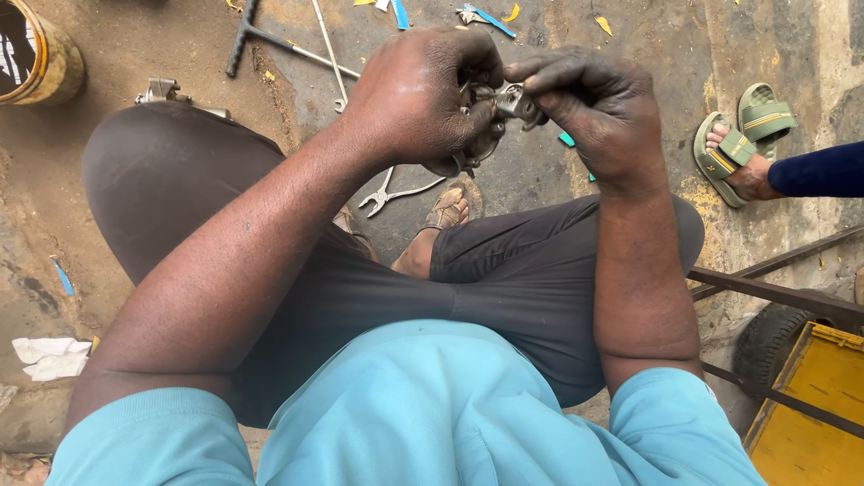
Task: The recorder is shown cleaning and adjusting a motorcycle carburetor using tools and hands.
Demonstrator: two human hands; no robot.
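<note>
I sit with my knees bent over a dirty concrete floor. My left hand (416, 94) is wrapped around a dark, greasy metal part (486, 144), which shows below and between the fingers. My right hand (589, 108) pinches a small grey metal piece (513, 97) at the top of that part with its fingertips. Both hands meet above my knees. Most of the part is hidden inside my left fist.
Pliers (391, 192) lie on the floor below my hands. A T-handled wrench (270, 40) and a thin rod (328, 45) lie further off. A rusty can (40, 54) stands top left. Another person's sandalled foot (740, 157) is at right, near a yellow cart (810, 396) and tyre (765, 337).
</note>
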